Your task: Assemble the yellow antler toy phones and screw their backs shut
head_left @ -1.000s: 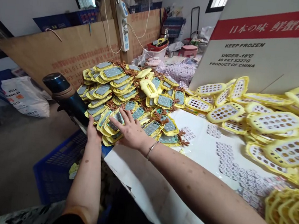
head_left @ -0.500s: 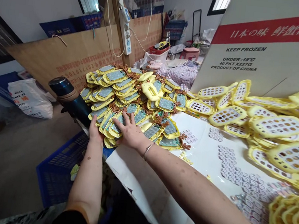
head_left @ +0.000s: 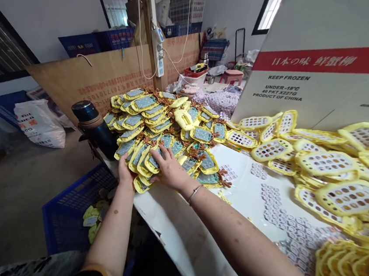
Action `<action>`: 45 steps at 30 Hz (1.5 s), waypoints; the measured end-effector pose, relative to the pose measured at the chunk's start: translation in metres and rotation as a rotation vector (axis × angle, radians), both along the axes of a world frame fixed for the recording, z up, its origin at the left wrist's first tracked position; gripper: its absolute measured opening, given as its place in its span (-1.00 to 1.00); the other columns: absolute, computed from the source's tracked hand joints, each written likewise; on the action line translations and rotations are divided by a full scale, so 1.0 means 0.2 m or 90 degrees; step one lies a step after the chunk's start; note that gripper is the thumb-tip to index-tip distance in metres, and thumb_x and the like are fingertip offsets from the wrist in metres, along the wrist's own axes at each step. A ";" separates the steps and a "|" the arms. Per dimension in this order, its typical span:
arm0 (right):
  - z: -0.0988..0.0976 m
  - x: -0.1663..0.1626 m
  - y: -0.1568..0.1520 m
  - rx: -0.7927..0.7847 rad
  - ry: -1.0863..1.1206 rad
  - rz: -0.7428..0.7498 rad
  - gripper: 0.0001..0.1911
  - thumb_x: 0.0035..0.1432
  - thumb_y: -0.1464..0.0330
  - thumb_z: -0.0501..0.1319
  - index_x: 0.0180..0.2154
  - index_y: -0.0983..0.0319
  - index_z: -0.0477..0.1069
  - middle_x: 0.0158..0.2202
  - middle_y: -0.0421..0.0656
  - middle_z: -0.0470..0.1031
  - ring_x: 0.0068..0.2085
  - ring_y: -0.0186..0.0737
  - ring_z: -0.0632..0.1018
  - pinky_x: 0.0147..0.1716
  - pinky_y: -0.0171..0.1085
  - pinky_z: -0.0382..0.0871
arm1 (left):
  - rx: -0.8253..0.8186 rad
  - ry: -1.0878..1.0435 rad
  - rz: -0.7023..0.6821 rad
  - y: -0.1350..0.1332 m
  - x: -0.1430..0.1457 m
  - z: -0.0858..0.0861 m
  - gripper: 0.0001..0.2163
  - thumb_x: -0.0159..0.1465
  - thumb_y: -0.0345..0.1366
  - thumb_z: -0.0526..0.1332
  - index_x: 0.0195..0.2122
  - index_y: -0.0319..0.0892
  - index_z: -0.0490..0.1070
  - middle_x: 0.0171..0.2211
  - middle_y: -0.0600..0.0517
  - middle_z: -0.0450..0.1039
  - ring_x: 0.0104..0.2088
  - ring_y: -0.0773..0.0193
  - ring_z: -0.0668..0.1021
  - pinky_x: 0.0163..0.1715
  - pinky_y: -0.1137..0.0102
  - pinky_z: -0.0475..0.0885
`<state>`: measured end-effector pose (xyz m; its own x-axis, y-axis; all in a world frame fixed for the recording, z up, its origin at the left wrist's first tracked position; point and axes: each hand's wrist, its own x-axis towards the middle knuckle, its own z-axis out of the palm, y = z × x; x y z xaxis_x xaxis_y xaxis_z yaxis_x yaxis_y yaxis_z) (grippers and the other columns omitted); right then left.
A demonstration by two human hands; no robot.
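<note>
A heap of yellow plastic shells (head_left: 201, 134) with grey-green panels and brown leaf-like tops lies at the table's left end. My left hand (head_left: 126, 171) rests against the outer side of the nearest row, its visible fingers stretched upward and partly hidden by the shells. On the other side of that row, my right hand (head_left: 170, 168) lies with fingers spread over the shells (head_left: 151, 163). The row leans tilted between both palms. One plain yellow shell (head_left: 184, 119) sits on top of the heap.
A dark blue flask (head_left: 95, 126) stands left of the heap. Below the table edge is a blue basket (head_left: 61, 213) with yellow pieces inside. Yellow frames with holes (head_left: 328, 164) and rows of small pale pieces (head_left: 282, 214) lie to the right, before a large carton (head_left: 309, 81).
The view has shifted slightly, so the heap and both hands appear a little lower and further right. Against the shells, my hands have barely moved.
</note>
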<state>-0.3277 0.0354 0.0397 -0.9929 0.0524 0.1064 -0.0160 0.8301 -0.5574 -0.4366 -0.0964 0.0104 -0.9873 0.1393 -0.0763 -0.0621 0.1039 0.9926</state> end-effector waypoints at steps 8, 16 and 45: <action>0.02 0.17 0.10 0.015 -0.020 0.029 0.00 0.02 0.11 0.40 0.36 0.02 -0.10 0.39 0.17 -0.05 0.36 0.35 0.12 0.20 0.38 0.05 | 0.250 -0.122 0.000 0.06 0.23 -0.04 -0.45 0.21 0.04 -0.07 0.09 -0.03 0.45 -0.03 0.02 0.57 0.02 -0.01 0.56 -0.03 0.10 0.48; 0.02 0.25 0.15 -0.054 0.042 0.032 0.01 -0.10 -0.06 0.38 0.30 0.14 0.08 0.32 0.24 0.05 0.29 0.32 0.25 0.17 0.25 0.22 | 0.353 -0.161 0.016 0.07 0.35 -0.08 -0.54 0.17 -0.03 0.06 0.03 -0.06 0.48 -0.08 -0.03 0.58 -0.01 0.05 0.58 -0.11 0.25 0.51; -0.10 0.42 0.14 -0.106 0.212 -0.010 -0.29 -0.06 0.54 0.15 0.20 0.21 0.20 0.35 0.14 0.05 0.38 0.22 0.09 0.28 0.24 0.10 | 0.454 -0.323 -0.011 -0.02 0.57 0.03 -0.75 0.24 -0.27 0.17 -0.09 -0.15 0.50 -0.15 -0.08 0.58 -0.15 0.10 0.59 -0.07 0.08 0.48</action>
